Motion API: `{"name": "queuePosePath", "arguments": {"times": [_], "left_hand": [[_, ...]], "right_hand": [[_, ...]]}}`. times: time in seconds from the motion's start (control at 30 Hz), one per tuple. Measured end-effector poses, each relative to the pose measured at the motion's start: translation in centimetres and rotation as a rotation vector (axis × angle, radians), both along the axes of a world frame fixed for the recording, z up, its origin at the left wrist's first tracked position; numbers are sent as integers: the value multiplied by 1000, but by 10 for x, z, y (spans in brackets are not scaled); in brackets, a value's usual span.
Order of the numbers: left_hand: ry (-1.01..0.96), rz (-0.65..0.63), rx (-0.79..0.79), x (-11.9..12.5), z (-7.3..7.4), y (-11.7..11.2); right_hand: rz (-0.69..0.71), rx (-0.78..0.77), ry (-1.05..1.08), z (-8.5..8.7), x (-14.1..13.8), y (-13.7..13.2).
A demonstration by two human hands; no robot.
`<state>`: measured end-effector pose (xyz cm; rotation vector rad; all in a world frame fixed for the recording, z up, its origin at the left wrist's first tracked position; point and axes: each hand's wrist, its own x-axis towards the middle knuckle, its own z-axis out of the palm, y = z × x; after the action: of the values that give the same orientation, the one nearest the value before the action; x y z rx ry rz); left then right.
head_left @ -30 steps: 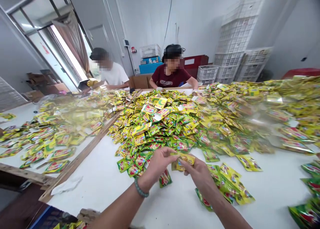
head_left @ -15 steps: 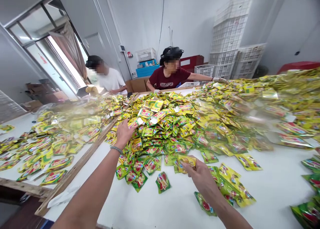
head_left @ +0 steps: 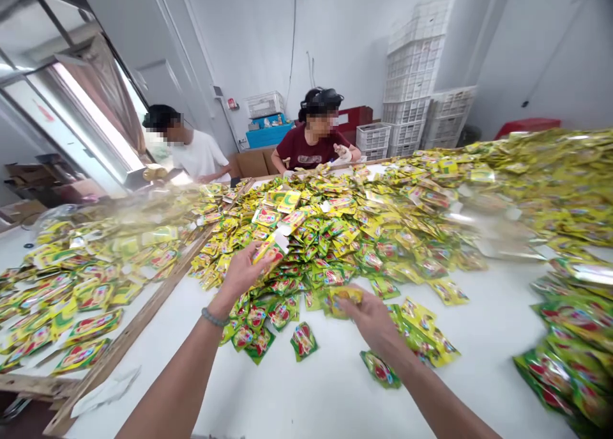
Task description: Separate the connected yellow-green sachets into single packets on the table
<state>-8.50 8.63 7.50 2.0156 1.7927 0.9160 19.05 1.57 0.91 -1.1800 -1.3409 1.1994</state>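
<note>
My left hand [head_left: 239, 273], with a bracelet at the wrist, is closed around a small yellow-and-red carton [head_left: 272, 250] whose white end flap stands open. It is just above the front of a heap of green and yellow packets [head_left: 330, 260]. My right hand [head_left: 376, 321] pinches a small yellow packet [head_left: 345, 293] between thumb and fingers, low over the near edge of the heap. Several more cartons [head_left: 288, 200] lie on top of the pile. A single green packet [head_left: 303, 340] rests on the white table [head_left: 268, 394] between my forearms.
A wooden strip [head_left: 138, 317] divides the table; more cartons [head_left: 96, 295] lie left of it. Green packets [head_left: 569, 369] are piled at the right edge. Across the table are a person in dark red [head_left: 311, 148] and one in white [head_left: 198, 154]. White crates [head_left: 412, 75] stand stacked behind.
My left hand has come away from the heap with the carton, whose open flap now shows. My right hand still pinches the yellow packet. The co-worker in dark red has drawn an outstretched arm back.
</note>
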Motion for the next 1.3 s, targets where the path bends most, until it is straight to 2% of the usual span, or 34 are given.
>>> {"name": "queuePosePath", "arguments": {"times": [0.1,0.2,0.3,0.47,0.57,0.67,0.8,0.87,0.97,1.03,1.13,1.3], "left_hand": [[-183,-220,-231,38,-16,-38],[-384,-314,-381,70,-33,-62],[-630,-280,-406,85,-43,-72],[-842,-215,-514,83,-50,-76],[-820,-211,-506,82,-56,-78],[-705,-257,-452,84,-59,-78],[-602,-307,-425,85,-62,-78],[-637,-251,-480,84,-65,-76],[-730,-191,-580,80,-70,-72],[-748,-200,-578,78,-72,-71],[-732,-214,-560,78,-72,-71],[-836,-128,-539,86,-65,-73]], "right_hand": [[-128,83,114,6,4,3],[-197,150,129,9,8,6],[-71,77,49,9,12,7],[61,-19,-80,7,20,9],[101,-42,-133,6,23,10],[113,-43,-174,6,20,9],[23,11,-294,5,9,5],[-1,62,-246,4,4,4],[-115,134,-165,3,0,5],[-133,230,-258,3,-2,4],[-66,344,-433,5,-4,0],[-242,293,-382,8,-7,-5]]}}
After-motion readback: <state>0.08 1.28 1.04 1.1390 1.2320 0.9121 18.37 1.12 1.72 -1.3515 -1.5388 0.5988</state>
